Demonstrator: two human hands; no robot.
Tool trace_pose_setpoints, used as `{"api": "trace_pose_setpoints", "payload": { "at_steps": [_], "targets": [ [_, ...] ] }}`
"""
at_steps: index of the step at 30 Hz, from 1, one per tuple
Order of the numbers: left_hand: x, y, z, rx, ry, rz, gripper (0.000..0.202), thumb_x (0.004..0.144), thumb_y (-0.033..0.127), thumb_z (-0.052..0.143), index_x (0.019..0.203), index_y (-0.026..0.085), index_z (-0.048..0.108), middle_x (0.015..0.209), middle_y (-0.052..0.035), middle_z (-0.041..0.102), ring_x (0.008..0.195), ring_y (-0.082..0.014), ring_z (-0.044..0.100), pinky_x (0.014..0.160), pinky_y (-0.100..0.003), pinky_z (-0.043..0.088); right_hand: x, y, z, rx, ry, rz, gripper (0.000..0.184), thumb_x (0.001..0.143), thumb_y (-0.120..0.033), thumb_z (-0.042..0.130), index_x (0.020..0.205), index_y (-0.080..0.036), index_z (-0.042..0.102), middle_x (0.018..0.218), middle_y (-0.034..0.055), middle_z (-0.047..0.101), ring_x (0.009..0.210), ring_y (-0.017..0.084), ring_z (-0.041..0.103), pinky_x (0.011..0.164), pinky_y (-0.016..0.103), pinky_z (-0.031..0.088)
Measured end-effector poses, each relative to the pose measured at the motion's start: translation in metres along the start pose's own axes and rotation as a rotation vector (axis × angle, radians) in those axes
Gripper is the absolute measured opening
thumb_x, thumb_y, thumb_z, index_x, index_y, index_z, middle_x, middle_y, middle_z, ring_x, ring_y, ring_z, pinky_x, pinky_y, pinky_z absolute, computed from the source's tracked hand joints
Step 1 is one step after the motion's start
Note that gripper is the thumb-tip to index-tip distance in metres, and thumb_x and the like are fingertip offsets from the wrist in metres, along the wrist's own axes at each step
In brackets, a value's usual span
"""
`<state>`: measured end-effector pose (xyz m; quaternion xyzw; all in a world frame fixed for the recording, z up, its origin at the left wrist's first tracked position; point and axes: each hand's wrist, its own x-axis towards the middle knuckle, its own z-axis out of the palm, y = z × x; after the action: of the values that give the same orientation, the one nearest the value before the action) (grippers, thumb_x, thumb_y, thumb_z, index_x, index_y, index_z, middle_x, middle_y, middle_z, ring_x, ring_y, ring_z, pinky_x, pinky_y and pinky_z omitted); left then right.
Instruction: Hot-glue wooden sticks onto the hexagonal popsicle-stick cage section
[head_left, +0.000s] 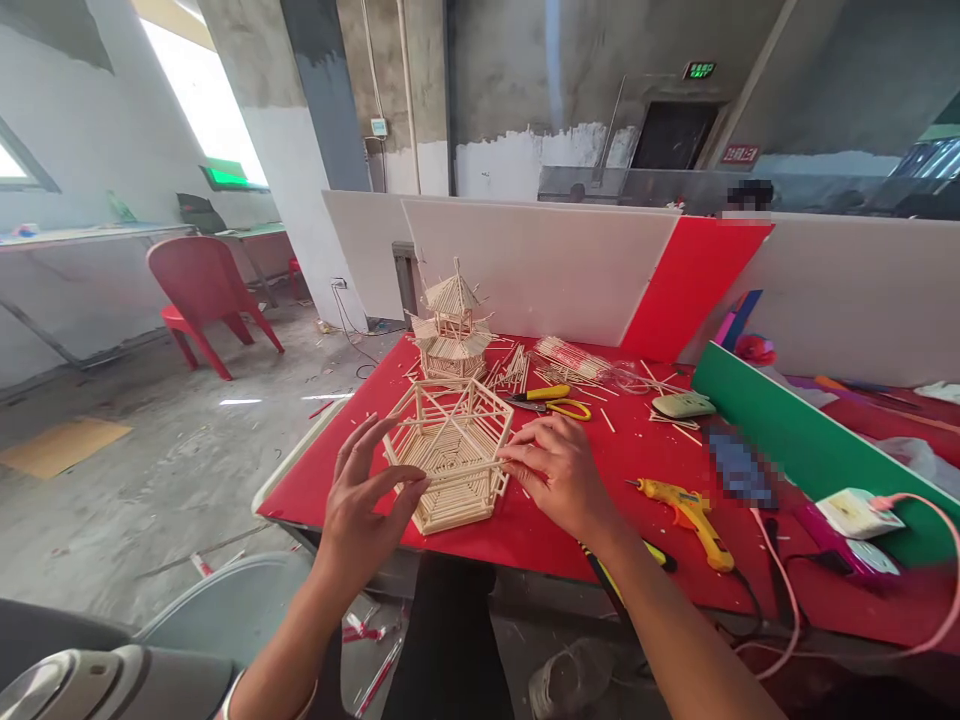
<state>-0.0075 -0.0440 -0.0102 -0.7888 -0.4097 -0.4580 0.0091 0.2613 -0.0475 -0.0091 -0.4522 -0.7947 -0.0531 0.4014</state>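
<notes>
Grip on both sides is closed: left hand [366, 502] pinches thumb to forefinger at the left end of a thin wooden stick [463, 469], right hand [561, 472] pinches at or near the right end. Fingertips hide both ends, so exact overhang can't be told. Other left fingers are raised and spread; right ones bunch close over the pinch.

Key relation: stick's long axis runs left to right across the body, right end slightly farther off, roughly parallel to the near bottom edge of the hexagonal stick frame [455, 521]. Stick shows over the frame's near half, spanning between its left and right sides. Touching the frame's uprights or just above them: cannot tell from this angle. Neither hand is clearly nearer; left sits just beside the frame's left side, right beside its right corner.

Frame stands on the red tabletop [619, 440], close to the near edge, directly ahead of the body, with a floor of nested hexagon rings and sticks crossing at the top. Behind it, a stick-built pagoda model [454, 335]. Right of that, loose sticks [514, 368] and a plastic-wrapped stick bundle [574, 358]. Yellow-handled pliers [559, 401] lie just beyond the right hand; a yellow glue gun [686, 513] lies to its right, nozzle pointing left.
</notes>
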Motion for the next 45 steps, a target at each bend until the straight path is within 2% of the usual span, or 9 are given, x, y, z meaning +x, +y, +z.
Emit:
{"api": "trace_pose_setpoints", "payload": {
  "at_steps": [16, 20, 23, 25, 27, 29, 32, 36, 45],
  "targets": [
    [0.003, 0.002, -0.001, 0.021, -0.002, 0.039, 0.009, 0.088, 0.019, 0.067, 0.082, 0.023, 0.073, 0.145, -0.0087, 0.053, 0.137, -0.0326, 0.045, 0.109, -0.056, 0.042, 0.007, -0.001, 0.003, -0.007, -0.026, -0.034, 0.014, 0.094, -0.035, 0.065, 0.093, -0.026, 0.076, 0.087, 0.0023, 0.070, 0.093, 0.019, 0.055, 0.091, 0.039, 0.039],
    [0.005, 0.011, -0.002, 0.087, 0.023, 0.097, 0.004, 0.087, 0.022, 0.069, 0.088, 0.022, 0.073, 0.145, -0.0107, 0.052, 0.140, -0.0352, 0.042, 0.108, -0.057, 0.041, 0.007, 0.000, 0.003, 0.013, -0.018, -0.052, 0.013, 0.094, -0.032, 0.065, 0.093, -0.026, 0.076, 0.087, 0.0023, 0.070, 0.092, 0.019, 0.055, 0.091, 0.039, 0.039],
    [0.012, 0.028, 0.000, 0.149, 0.024, 0.142, 0.008, 0.086, 0.024, 0.070, 0.093, 0.022, 0.073, 0.134, -0.0120, 0.061, 0.129, -0.0342, 0.051, 0.102, -0.054, 0.042, 0.007, 0.001, 0.005, 0.026, -0.010, -0.067, 0.013, 0.094, -0.033, 0.065, 0.094, -0.025, 0.076, 0.087, 0.0023, 0.070, 0.092, 0.019, 0.054, 0.090, 0.039, 0.039],
    [0.019, 0.042, 0.005, 0.192, -0.016, 0.156, 0.008, 0.088, 0.025, 0.068, 0.093, 0.023, 0.073, 0.117, -0.0090, 0.069, 0.112, -0.0297, 0.060, 0.094, -0.049, 0.043, 0.007, 0.001, 0.005, 0.028, -0.003, -0.075, 0.013, 0.094, -0.032, 0.065, 0.093, -0.025, 0.076, 0.085, 0.0021, 0.070, 0.091, 0.019, 0.055, 0.089, 0.039, 0.039],
    [0.026, 0.055, 0.012, 0.241, -0.073, 0.170, 0.009, 0.089, 0.026, 0.066, 0.093, 0.024, 0.073, 0.102, -0.0057, 0.072, 0.095, -0.0253, 0.062, 0.085, -0.045, 0.042, 0.008, -0.001, 0.002, 0.024, -0.009, -0.085, 0.014, 0.095, -0.031, 0.063, 0.092, -0.024, 0.075, 0.084, 0.0017, 0.069, 0.090, 0.018, 0.055, 0.092, 0.039, 0.039],
    [0.032, 0.063, 0.018, 0.271, -0.126, 0.195, 0.010, 0.090, 0.027, 0.064, 0.094, 0.024, 0.073, 0.094, -0.0042, 0.073, 0.086, -0.0230, 0.061, 0.079, -0.042, 0.039, 0.008, -0.004, -0.002, 0.016, -0.010, -0.092, 0.016, 0.097, -0.031, 0.061, 0.092, -0.024, 0.075, 0.084, 0.0013, 0.069, 0.089, 0.018, 0.055, 0.097, 0.041, 0.037],
    [0.037, 0.069, 0.024, 0.260, -0.186, 0.231, 0.012, 0.092, 0.023, 0.061, 0.093, 0.023, 0.073, 0.087, -0.0035, 0.073, 0.084, -0.0216, 0.060, 0.076, -0.040, 0.037, 0.008, -0.008, -0.009, -0.003, 0.016, -0.087, 0.017, 0.098, -0.032, 0.059, 0.092, -0.025, 0.074, 0.085, 0.0008, 0.069, 0.090, 0.017, 0.056, 0.103, 0.042, 0.035],
    [0.039, 0.068, 0.026, 0.214, -0.192, 0.238, 0.017, 0.095, 0.021, 0.057, 0.088, 0.022, 0.072, 0.079, -0.0024, 0.071, 0.077, -0.0188, 0.059, 0.073, -0.037, 0.037, 0.007, -0.012, -0.015, -0.019, 0.035, -0.087, 0.017, 0.097, -0.030, 0.059, 0.089, -0.025, 0.073, 0.084, 0.0006, 0.068, 0.089, 0.017, 0.056, 0.104, 0.041, 0.035],
    [0.030, 0.086, 0.030, 0.029, -0.259, 0.223, 0.024, 0.098, 0.016, 0.048, 0.097, 0.019, 0.072, 0.085, -0.0057, 0.066, 0.072, -0.0138, 0.060, 0.062, -0.026, 0.043, -0.015, -0.026, -0.042, -0.099, 0.069, -0.042, 0.017, 0.098, -0.022, 0.055, 0.095, -0.023, 0.072, 0.088, 0.0018, 0.069, 0.083, 0.015, 0.060, 0.098, 0.037, 0.039]
  ]
}}
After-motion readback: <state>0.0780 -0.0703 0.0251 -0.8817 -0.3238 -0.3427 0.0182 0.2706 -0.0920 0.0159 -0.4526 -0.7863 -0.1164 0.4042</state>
